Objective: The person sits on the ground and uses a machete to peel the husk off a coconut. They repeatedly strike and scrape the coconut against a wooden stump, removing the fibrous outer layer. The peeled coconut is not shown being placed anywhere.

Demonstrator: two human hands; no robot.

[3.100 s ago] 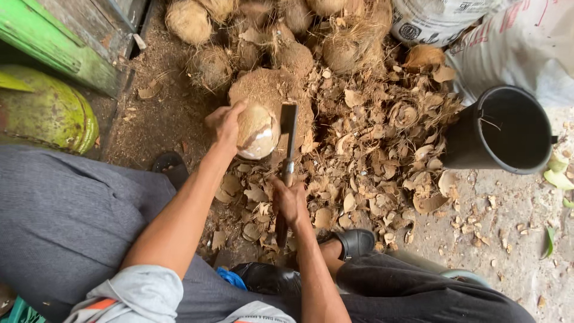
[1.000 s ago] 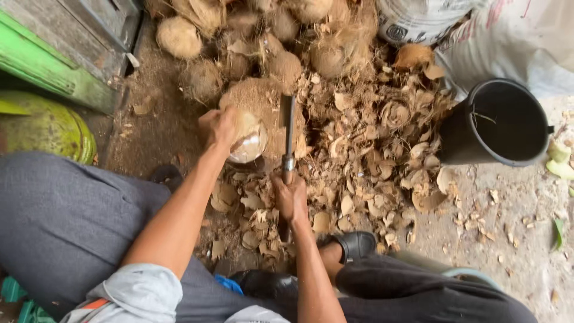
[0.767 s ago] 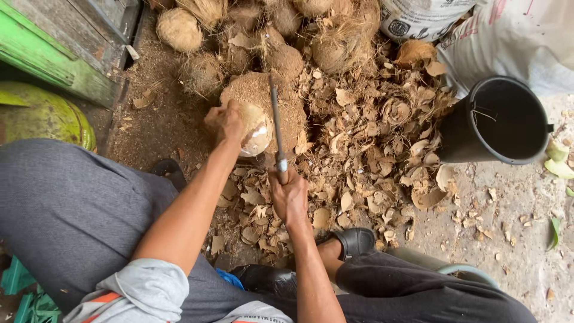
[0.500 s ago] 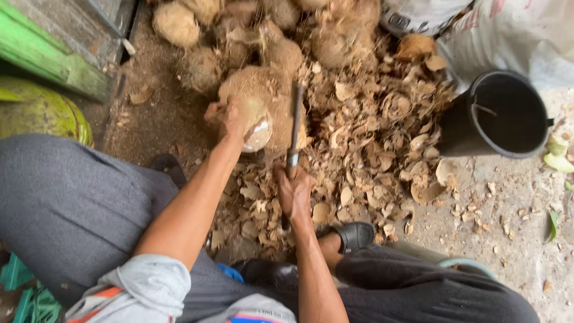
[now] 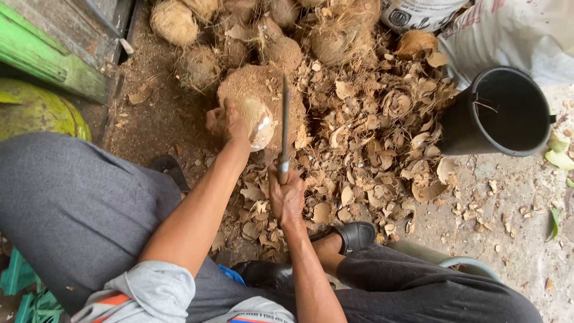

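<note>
The left hand is cupped over a pale, partly peeled coconut, fingers wrapped round its near side and pressing it against the rounded brown chopping block it rests on. The right hand is closed tight round the handle of a long cleaver, whose blade points away from the person and stands edge-down just beside the coconut, on its right; whether the edge touches the shell cannot be told.

The block stands on bare earth ground, with a heap of unpeeled, fibrous coconuts behind it toward the far edge of the ground. To the right of the block and the cleaver spreads a thick litter of brown shell chips, reaching as far as a black bucket that stands upright at the right side. Behind the bucket lies a white sack. At the far left corner runs a green painted plank with a yellow-green rounded container just in front of it. The person's knees, in grey trousers, frame the work on both sides, and a dark sandal sits among the chips near the right wrist.
</note>
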